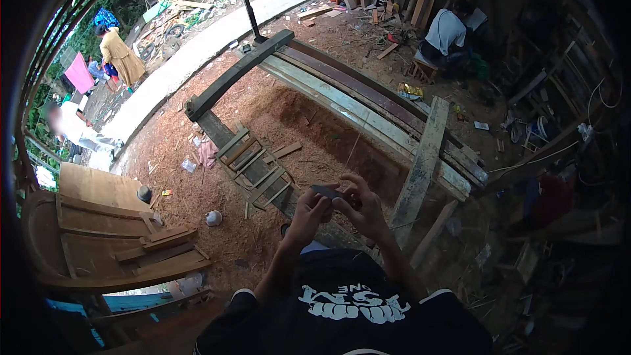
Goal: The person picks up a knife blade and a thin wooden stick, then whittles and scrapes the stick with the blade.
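In front of my chest, both hands are raised around a small dark grey flat piece (327, 191), whose exact kind I cannot make out. My left hand (309, 214) is closed on its left end, thumb on the near side. At its right end, my right hand (361, 209) has the thumb against the piece, with the fingers curled and the index finger lifted. Beyond the hands lies a small wooden slatted frame (253, 165), resting on a dark beam (217, 128).
Long planks (342, 102) lie across a curved timber (240, 72) and a light board (424, 161). Wooden panels (98, 223) with loose strips stand at left. Sawdust covers the ground. A seated person (447, 33) is at back right; another person (120, 56) stands beyond the path.
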Available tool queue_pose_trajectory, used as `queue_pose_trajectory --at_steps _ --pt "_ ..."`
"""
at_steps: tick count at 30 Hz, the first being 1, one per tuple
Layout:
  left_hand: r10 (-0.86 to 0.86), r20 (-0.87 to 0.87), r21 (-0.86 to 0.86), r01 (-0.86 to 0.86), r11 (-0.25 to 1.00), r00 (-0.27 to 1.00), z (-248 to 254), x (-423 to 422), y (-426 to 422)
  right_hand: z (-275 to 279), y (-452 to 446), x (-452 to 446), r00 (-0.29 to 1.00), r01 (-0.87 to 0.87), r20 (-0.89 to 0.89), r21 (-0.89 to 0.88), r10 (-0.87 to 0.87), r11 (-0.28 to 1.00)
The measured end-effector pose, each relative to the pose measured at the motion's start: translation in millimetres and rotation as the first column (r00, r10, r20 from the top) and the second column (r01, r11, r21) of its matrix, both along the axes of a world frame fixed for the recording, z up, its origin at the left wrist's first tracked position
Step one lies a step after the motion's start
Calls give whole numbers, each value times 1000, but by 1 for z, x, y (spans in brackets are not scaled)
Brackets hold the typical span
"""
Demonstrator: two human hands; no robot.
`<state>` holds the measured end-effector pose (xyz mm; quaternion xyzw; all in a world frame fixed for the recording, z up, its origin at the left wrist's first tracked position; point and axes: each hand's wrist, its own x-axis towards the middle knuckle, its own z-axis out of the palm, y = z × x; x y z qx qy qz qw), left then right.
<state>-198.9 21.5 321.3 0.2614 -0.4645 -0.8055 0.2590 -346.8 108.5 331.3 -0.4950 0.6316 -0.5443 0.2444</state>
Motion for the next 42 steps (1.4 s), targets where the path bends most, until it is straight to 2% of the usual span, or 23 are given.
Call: queue_pose_trajectory --at_steps 8,11,13,20,23,26,27,30,31,34,35,38,41,42 --pt "-35 13 30 35 999 999 0 14 -1 0 -2 -3 989 -44 -145 -40 38 998" --pt "-93 9 48 93 995 996 4 23 -5 -1 -3 -2 965 -48 -261 -76 27 996" --pt "-148 -3 106 147 983 989 11 28 -7 -5 -4 -1 958 -58 -286 -125 19 990" --pt "-129 -28 114 131 985 991 12 37 -7 -4 -11 2 943 -87 -331 -164 29 983" --pt "-99 -45 143 104 984 994 15 42 -6 -9 -14 1 943 -52 -331 -247 -34 968" --pt "-93 -37 150 98 984 995 15 48 -8 -9 -13 -6 929 51 -345 -237 -133 970" --pt "-94 -24 150 97 984 995 17 49 -8 -8 -10 -11 946 122 -280 -158 -162 980" --pt "-145 -22 165 146 975 989 14 53 -6 -8 -11 -16 942 212 -233 -143 -241 967" --pt "-173 -26 171 175 970 985 12 54 -6 -13 -11 -24 957 248 -116 -144 -266 958" --pt "-163 -55 236 172 956 985 13 60 2 -5 -6 -36 913 378 -111 -126 -392 917" --pt "-130 -37 261 135 956 991 14 60 4 0 -5 -32 886 366 -239 -162 -396 916" --pt "-64 -14 312 65 948 998 6 57 4 -12 -4 6 977 98 -174 -145 -122 985" --pt "-134 28 165 128 978 991 17 55 4 -10 -4 31 961 -10 -277 -93 -16 996" --pt "-126 10 179 122 976 992 17 56 2 -12 -4 27 961 0 -276 -55 -15 999"
